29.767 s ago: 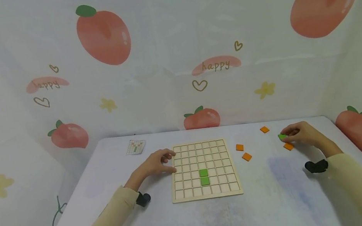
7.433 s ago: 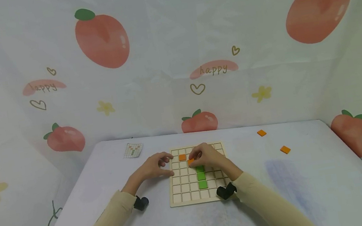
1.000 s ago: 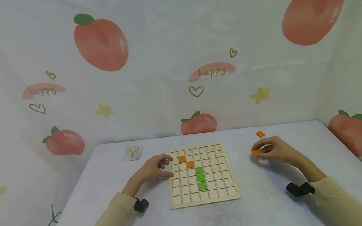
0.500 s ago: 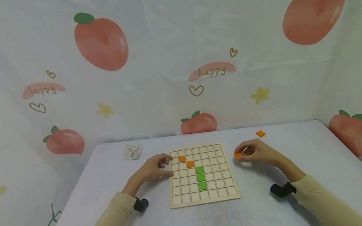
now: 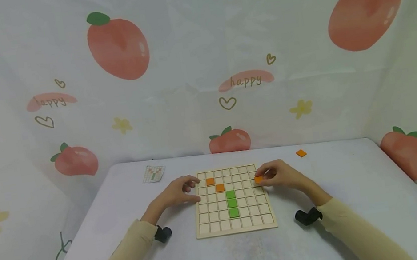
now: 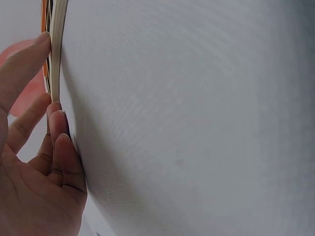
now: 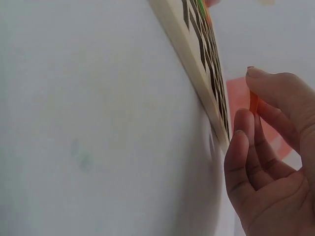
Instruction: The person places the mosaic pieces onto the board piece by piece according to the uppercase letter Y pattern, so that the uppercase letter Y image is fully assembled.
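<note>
A light wooden grid board (image 5: 212, 227) lies flat on the table. Set in its squares are a column of three green tiles (image 5: 232, 203) and two orange tiles (image 5: 220, 188) running diagonally up to the left. My right hand (image 5: 282, 175) pinches another orange tile (image 7: 253, 102) between thumb and fingers, held just over the board's right edge. At the opposite side my left hand (image 5: 177, 192) rests thumb and fingertips against the board's left edge, thumb and forefinger spread apart. The left wrist view shows these fingertips (image 6: 60, 118) touching the wooden rim.
One loose orange tile (image 5: 301, 153) lies at the back right of the table (image 5: 345, 181). A small card with a printed coloured grid (image 5: 153, 173) lies at the back left. Behind the table hangs a fruit-patterned cloth (image 5: 182, 62).
Over the last second my right hand has carried the orange tile leftward from the table to the board's right edge. Since the oldest frame, a green and two orange tiles joined the board. Left hand stays.
</note>
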